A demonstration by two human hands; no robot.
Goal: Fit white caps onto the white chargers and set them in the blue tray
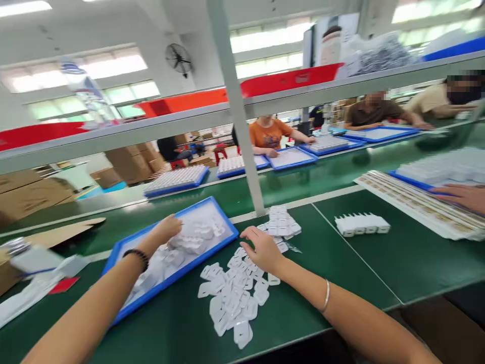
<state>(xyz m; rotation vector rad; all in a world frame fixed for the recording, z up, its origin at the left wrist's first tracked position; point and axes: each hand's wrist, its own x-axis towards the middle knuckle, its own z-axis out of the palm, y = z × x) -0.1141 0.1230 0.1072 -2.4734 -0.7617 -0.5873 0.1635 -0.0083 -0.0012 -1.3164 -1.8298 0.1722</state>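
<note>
My left hand (169,230) is over a blue-rimmed tray (214,202) that holds a heap of white plastic parts (195,235). Its fingers are curled together at the parts, and what they grip is hidden. My right hand (263,247) hovers by a loose pile of flat white plastic pieces (235,293), thumb and fingers apart, with nothing visible in it. Just beyond it, white square pieces (280,221) sit in neat rows, and a small clear plastic scrap (293,247) lies beside them.
A row of white parts (361,224) stands to the right. Farther right, a co-worker's hand (464,194) rests near stacked strips (420,205) and another tray. A metal post (242,111) rises behind the pile. Packaging (49,273) lies left. People sit across the green bench.
</note>
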